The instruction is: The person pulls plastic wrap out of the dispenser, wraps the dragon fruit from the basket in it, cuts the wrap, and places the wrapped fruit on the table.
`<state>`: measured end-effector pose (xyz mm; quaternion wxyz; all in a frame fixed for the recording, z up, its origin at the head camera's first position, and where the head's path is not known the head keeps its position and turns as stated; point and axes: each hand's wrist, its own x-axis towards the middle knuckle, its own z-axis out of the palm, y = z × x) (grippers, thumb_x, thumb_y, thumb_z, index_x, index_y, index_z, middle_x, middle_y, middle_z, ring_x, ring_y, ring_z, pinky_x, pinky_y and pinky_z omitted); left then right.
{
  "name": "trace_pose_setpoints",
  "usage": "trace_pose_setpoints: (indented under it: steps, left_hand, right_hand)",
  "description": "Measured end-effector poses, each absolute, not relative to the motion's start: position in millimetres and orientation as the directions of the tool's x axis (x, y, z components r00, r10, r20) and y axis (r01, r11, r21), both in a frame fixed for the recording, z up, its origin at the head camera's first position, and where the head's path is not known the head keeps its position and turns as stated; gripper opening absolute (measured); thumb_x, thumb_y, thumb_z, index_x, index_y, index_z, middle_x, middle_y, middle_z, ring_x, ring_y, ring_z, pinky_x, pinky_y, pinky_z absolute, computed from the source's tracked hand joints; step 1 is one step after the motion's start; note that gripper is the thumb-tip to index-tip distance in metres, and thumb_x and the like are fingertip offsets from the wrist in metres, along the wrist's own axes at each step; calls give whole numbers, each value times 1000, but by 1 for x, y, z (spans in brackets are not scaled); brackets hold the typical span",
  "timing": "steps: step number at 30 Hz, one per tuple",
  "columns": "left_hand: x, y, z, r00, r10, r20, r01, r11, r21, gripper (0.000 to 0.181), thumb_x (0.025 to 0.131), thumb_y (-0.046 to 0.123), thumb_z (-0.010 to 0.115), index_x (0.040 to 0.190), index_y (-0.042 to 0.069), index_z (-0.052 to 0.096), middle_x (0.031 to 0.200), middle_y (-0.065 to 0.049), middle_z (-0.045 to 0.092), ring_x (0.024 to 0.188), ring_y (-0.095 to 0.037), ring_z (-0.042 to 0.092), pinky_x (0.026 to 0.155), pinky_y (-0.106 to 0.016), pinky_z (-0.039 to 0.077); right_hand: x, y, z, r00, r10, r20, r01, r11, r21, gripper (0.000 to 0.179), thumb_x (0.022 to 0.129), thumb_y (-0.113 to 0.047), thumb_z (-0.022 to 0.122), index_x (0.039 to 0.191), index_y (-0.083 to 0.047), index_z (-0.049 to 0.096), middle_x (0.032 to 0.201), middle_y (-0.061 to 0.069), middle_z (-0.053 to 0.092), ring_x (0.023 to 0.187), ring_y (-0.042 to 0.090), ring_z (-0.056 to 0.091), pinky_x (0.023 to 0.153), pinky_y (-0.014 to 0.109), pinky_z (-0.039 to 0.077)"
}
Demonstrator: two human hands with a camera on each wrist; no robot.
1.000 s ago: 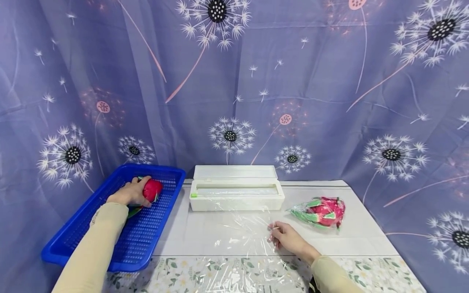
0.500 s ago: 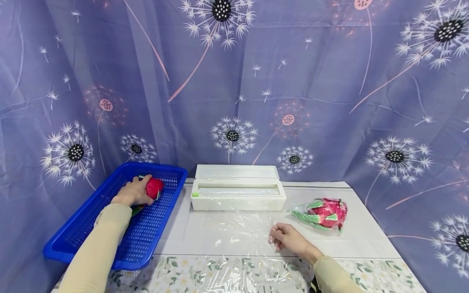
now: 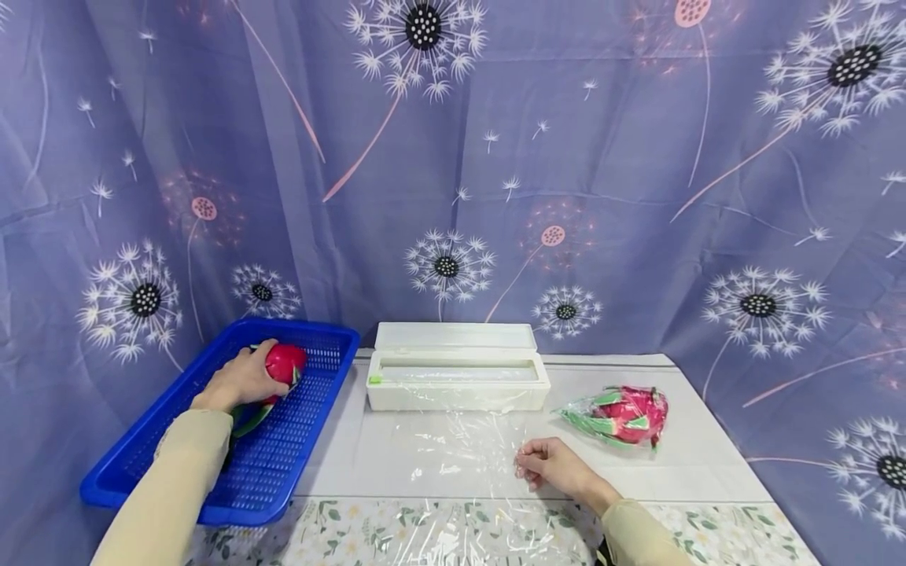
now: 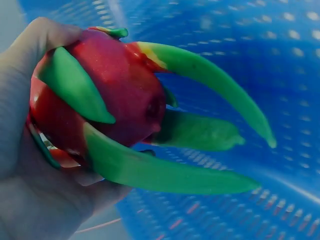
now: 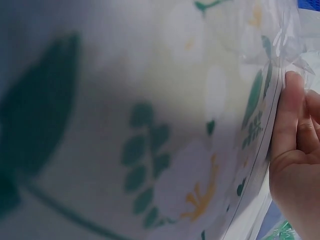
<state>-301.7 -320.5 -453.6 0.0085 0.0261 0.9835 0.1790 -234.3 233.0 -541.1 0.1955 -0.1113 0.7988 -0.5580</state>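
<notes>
My left hand grips a red dragon fruit with green scales inside the blue basket. In the left wrist view the fingers and thumb wrap round the dragon fruit, and its long green scales point away over the basket mesh. My right hand is low over the white table, pinching the right edge of a clear sheet of plastic wrap. The sheet runs forward from a white wrap dispenser with its lid up. The right wrist view shows the fingertips at the crinkled film.
A second dragon fruit, wrapped in clear film, lies on the table right of the dispenser. A floral cloth covers the table's front strip. A purple dandelion-print curtain hangs behind and at both sides.
My left hand has shifted slightly left in the basket with the dragon fruit, and more of a green scale shows below it. The right hand stays at the film's edge.
</notes>
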Motion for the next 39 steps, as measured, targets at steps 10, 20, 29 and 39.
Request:
trace_pose_setpoints:
  steps: [10,20,29,39]
  left_hand:
    - [-292,-305,-397,-976,122,178,181,914,364,97,73,37,79,151,10,28,117,-33,46,91,-48,58,70,-62,50]
    - [-288,-266,-366,-949,211,234,283,898,336,96,74,35,77,154,18,27,124,-26,46,98,-43,56,71,-58,52]
    - [-278,-214,-359,-909,303,288,377,892,251,100,68,44,81,152,24,31,121,-17,49,103,-37,54,74,-58,53]
    - [-246,-138,-369,-813,480,329,565,787,249,98,65,49,81,150,28,36,123,-8,51,101,-24,55,72,-43,55]
  right_hand:
    - [-233,233,-541,-895,-404,-190,43,345,-937,17,96,-10,61,94,7,64,78,8,67,65,13,57,57,26,53]
    - [-232,235,-539,-896,-402,-188,46,338,-940,15,96,-8,61,94,7,64,79,8,67,65,13,58,58,26,53]
    - [-229,236,-540,-893,-408,-189,40,347,-937,17,98,-8,58,95,7,64,80,7,65,66,14,57,57,26,53]
    - [-232,234,-541,-894,-402,-196,49,347,-937,18,99,-10,58,96,7,65,80,7,66,65,13,57,58,26,53]
